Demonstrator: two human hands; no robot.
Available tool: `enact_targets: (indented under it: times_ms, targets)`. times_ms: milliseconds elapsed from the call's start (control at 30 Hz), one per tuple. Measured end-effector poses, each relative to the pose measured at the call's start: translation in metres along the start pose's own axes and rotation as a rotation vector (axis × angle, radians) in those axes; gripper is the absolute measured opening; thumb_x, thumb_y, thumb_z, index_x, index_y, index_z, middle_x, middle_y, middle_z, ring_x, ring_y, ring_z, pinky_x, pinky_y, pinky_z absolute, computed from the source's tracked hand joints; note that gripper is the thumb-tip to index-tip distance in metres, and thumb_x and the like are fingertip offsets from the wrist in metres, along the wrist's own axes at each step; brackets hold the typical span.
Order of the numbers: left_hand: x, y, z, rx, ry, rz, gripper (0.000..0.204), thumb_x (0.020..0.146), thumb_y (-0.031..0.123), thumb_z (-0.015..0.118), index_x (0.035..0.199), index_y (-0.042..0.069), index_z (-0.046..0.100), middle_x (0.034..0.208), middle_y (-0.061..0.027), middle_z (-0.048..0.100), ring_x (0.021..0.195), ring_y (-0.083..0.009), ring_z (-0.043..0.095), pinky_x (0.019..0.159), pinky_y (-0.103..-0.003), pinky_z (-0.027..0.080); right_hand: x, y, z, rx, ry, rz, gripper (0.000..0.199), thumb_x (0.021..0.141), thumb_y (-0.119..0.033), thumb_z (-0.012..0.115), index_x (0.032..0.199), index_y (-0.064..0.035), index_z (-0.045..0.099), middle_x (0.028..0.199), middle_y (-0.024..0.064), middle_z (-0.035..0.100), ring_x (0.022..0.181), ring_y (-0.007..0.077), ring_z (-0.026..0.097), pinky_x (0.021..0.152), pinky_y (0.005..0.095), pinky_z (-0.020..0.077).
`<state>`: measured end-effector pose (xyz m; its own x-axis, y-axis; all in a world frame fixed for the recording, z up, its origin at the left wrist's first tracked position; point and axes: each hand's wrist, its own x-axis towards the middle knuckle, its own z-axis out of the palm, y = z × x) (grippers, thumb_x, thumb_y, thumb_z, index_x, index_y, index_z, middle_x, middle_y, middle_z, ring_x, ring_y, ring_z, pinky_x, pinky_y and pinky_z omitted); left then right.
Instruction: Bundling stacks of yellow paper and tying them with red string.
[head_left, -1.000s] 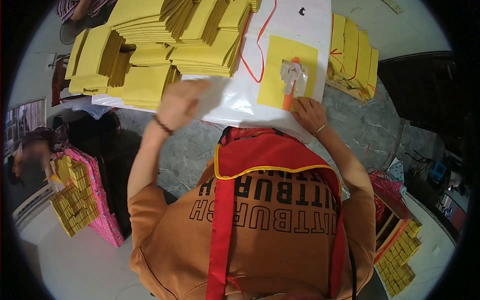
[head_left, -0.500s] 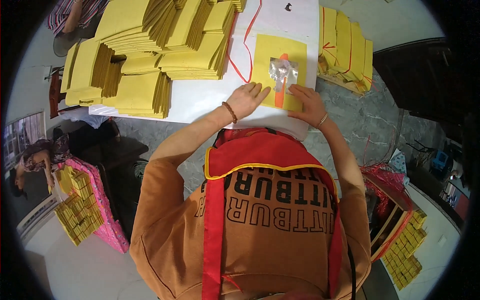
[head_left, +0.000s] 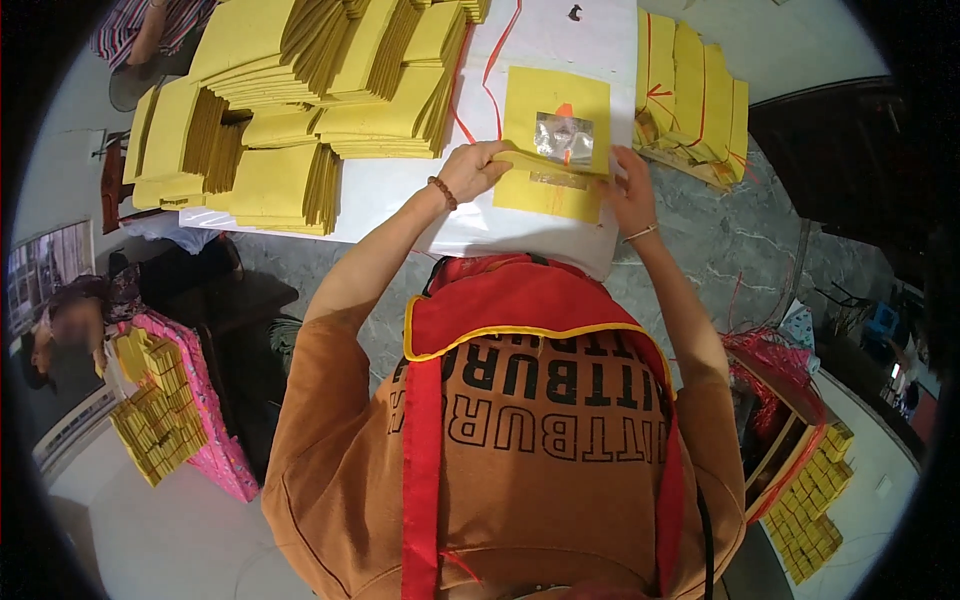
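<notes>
A yellow paper sheet [head_left: 522, 105] with a silver foil square [head_left: 563, 135] and an orange mark lies on a white-covered table. Its near edge is raised and curls upward. My left hand [head_left: 475, 172], closed with a beaded bracelet at the wrist, pinches the left end of that edge. At the right end, the fingers of my right hand [head_left: 630, 195] close on the same edge; their tips are partly hidden. Beneath it shows another yellow sheet [head_left: 545, 203] with part of a silver patch and a faint orange mark.
Folded yellow paper stacks [head_left: 285, 185] fill the table's left side. A red string [head_left: 489, 80] lies beside the sheets. Tied yellow bundles [head_left: 690, 95] stand beyond the table's right edge. Another person [head_left: 85, 310] is at far left, near a pink-covered table [head_left: 190, 400] with yellow bundles.
Both hands lay on the flat top sheet before; now its near edge is lifted, uncovering the sheet below. My left hand has shifted left and away from me.
</notes>
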<state>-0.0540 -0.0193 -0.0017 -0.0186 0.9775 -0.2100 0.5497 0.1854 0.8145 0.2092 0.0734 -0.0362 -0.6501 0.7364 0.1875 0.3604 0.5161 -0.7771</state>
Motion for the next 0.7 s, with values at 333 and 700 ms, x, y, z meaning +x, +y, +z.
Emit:
enact_targets:
  times_ms: [333, 700]
  targets:
    - [-0.003, -0.004, 0.004, -0.032, 0.054, 0.04, 0.022, 0.081, 0.016, 0.054, 0.099, 0.005, 0.057, 0.078, -0.0176, 0.06, 0.072, -0.03, 0.059, 0.063, -0.037, 0.045, -0.002, -0.037, 0.02, 0.942, 0.384, 0.808, 0.068, 0.075, -0.005, 0.062, 0.133, -0.0133, 0.027, 0.114, 0.0092, 0.045, 0.087, 0.0177, 0.053, 0.065, 0.029, 0.0445]
    - [-0.003, -0.007, 0.017, 0.257, 0.212, 0.502, 0.027, 0.07, -0.006, 0.054, 0.096, 0.003, 0.057, 0.093, -0.012, 0.06, 0.091, -0.0289, 0.055, 0.078, -0.035, 0.046, -0.005, -0.018, 0.028, 0.849, 0.256, 0.724, 0.059, 0.077, 0.003, 0.057, 0.13, -0.0112, 0.034, 0.102, 0.0084, 0.058, 0.076, 0.0119, 0.057, 0.056, 0.0214, 0.0432]
